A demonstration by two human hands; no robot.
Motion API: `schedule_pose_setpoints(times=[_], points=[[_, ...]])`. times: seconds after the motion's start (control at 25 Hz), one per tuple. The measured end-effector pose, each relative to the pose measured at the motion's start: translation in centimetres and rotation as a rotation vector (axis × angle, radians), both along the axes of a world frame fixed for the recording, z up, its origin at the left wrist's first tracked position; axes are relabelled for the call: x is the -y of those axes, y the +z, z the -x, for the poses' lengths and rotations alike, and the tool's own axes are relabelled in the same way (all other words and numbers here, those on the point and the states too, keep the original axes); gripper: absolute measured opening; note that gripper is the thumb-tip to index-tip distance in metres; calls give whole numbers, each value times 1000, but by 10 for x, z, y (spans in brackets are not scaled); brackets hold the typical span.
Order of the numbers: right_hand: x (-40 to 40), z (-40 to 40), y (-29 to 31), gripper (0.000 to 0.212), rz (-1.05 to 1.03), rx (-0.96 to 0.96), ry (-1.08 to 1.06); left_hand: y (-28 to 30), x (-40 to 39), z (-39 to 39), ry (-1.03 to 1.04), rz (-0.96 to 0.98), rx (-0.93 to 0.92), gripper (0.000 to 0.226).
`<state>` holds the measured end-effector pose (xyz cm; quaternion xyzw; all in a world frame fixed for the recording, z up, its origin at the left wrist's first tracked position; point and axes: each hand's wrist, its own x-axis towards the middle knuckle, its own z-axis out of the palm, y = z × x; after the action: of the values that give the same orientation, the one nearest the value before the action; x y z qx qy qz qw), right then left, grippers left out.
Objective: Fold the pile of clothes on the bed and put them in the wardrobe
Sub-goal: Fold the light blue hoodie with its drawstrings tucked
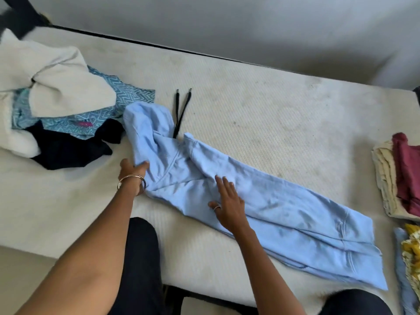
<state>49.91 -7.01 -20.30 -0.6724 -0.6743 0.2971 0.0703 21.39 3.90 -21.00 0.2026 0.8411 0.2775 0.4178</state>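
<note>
On the cream mattress of the bed [250,105], the long light-blue cotton hoodie [284,212] lies in the middle. The left hand [133,176] pinches its hood edge at 9 o'clock, probably to fold it; the right hand [227,201] presses flat, fingers straight, to hold it still.

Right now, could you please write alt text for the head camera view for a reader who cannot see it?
A person folds a light blue hoodie on a bed, the left hand gripping its edge near the hood and the right hand pressing flat on its middle. An unfolded pile of clothes lies to the left; folded clothes sit at the right edge.
</note>
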Motion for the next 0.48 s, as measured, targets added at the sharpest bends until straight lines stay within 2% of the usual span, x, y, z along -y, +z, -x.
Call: schedule_pose_setpoints(times=[0.04,0.08,0.16,0.24,0.32,0.48], points=[[0,9,-5,95,48,66,24,-21,-6,11,25,-57,152,99],[-1,16,-8,103,86,142,41,-26,-8,13,56,-120,274,84],[-11,24,-10,111,168,215,44,13,-5,-3,122,-171,473,45],[-23,28,-7,115,245,242,42,37,-1,-12,125,-199,632,18],[-31,35,-4,116,274,321,53,48,2,-12,147,-352,791,27],[-25,56,-6,94,273,505,101,67,-2,-8,297,-653,861,26]])
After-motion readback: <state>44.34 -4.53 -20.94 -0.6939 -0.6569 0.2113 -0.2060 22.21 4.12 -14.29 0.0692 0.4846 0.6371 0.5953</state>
